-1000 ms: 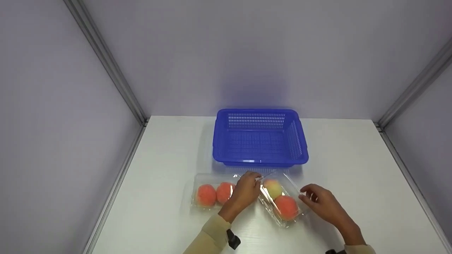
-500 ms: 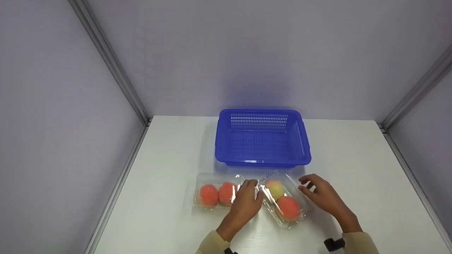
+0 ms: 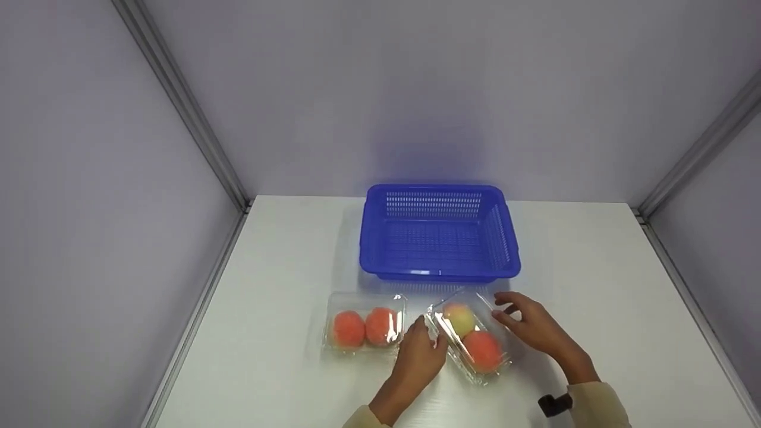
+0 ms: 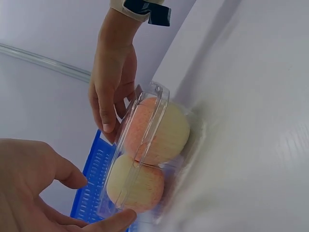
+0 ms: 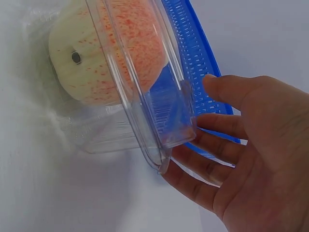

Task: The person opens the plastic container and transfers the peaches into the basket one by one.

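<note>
Two clear plastic clamshell boxes lie on the white table. The left clamshell box (image 3: pixel 362 300) holds two red-pink peaches (image 3: pixel 381 326). Set at a slant, the right clamshell box (image 3: pixel 484 305) holds one yellowish peach (image 3: pixel 459 320) and one red-pink peach (image 3: pixel 482 351). My left hand (image 3: pixel 421 355) is between the boxes, fingers apart, nearest the right one's left side. At that box's right side is my right hand (image 3: pixel 526 321), fingers loosely bent. In the right wrist view its fingertips (image 5: pixel 175 166) meet the box's corner; the thumb stands off.
A blue plastic basket (image 3: pixel 439 276) with slotted walls stands behind the boxes, near the back wall (image 3: pixel 434 89). Grey metal rails (image 3: pixel 196 113) run along the corners, and side panels border the white table (image 3: pixel 285 255) on the left and right.
My left hand has drawn back toward me from the boxes' far corners, uncovering the left box's right end. The right hand has slid farther along its box's side. Both boxes stay put.
</note>
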The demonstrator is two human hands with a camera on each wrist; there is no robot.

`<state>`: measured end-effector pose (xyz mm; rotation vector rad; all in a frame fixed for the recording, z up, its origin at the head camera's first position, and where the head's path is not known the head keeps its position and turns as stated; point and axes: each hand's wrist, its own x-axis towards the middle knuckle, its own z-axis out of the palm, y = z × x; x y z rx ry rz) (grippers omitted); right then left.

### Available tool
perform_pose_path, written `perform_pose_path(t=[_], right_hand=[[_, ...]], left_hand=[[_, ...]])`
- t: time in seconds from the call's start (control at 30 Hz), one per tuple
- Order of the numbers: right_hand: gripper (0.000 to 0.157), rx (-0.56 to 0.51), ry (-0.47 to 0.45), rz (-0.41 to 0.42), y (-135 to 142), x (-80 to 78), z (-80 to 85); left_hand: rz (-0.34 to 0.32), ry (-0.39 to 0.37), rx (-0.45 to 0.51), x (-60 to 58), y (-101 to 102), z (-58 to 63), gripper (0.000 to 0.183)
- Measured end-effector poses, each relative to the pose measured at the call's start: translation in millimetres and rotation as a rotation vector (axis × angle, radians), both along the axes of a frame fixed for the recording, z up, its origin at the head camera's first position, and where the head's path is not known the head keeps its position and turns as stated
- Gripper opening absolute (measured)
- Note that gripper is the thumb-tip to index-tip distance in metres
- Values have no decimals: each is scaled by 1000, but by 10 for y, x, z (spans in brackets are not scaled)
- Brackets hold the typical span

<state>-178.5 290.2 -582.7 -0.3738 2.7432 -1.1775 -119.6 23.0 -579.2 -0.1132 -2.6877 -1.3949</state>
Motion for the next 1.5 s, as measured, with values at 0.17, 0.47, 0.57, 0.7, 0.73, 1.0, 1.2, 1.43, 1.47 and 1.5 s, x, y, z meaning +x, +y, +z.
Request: perform_pose_path(t=[0.17,0.47,0.57,0.7,0.73,1.0,1.2,1.43,1.47,1.5], right_hand=[[52,-15,-49,9,-18,-15,-19],[49,-75,-103,27,-44,-32,-58],[49,-76,-120,20,-45,-21,-63],[52,-77,-145,8,-42,9,-67],[52,-80,-151,5,-44,20,-66],[58,-112,-179,-24,-78,123,-101],[63,-134,-187,-33,-79,161,-111],[61,-122,-177,-37,-93,177,-54],[61,-105,-164,-43,-102,180,-36],[60,-79,-147,-52,-112,183,-18]], left_hand=[[-41,-72,81,-12,48,-180,51],[-95,-116,212,-47,80,-162,33],[-106,-116,184,-81,82,-154,39],[-137,-101,173,-143,69,-131,50],[-148,-99,177,-160,63,-124,50],[-208,-203,173,-286,-11,-93,55],[-230,-259,226,-331,-37,-107,39],[-235,-362,340,-321,-53,-110,65],[-231,-373,345,-319,-57,-108,70],[-229,-384,356,-318,-61,-103,73]])
